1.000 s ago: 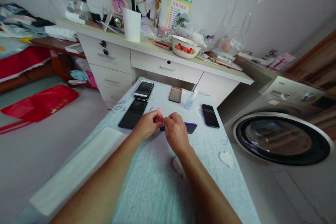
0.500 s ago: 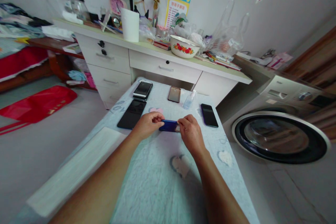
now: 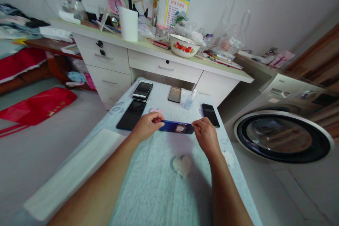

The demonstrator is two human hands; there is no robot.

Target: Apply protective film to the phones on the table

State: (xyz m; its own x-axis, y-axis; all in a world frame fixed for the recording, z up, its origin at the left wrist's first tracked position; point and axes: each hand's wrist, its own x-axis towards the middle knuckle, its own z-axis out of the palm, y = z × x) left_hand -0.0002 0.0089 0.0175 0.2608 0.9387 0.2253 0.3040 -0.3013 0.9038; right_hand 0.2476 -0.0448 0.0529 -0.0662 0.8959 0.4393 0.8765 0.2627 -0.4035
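- Blue smartphone is spanning the gap between both hands, above or on the pale tablecloth; contact with the cloth is unclear.
- The right hand is now pinching its right end, sitting farther from the left hand than half a second ago, so more glossy face is showing.
- The left hand is pinching the left end.
- Around them are lying a large black-screened device, stacked phones, a brownish phone case, a spray bottle and a dark phone.
- Behind, a white desk is holding a floral enamel bowl; a front-loading washing machine is standing right.
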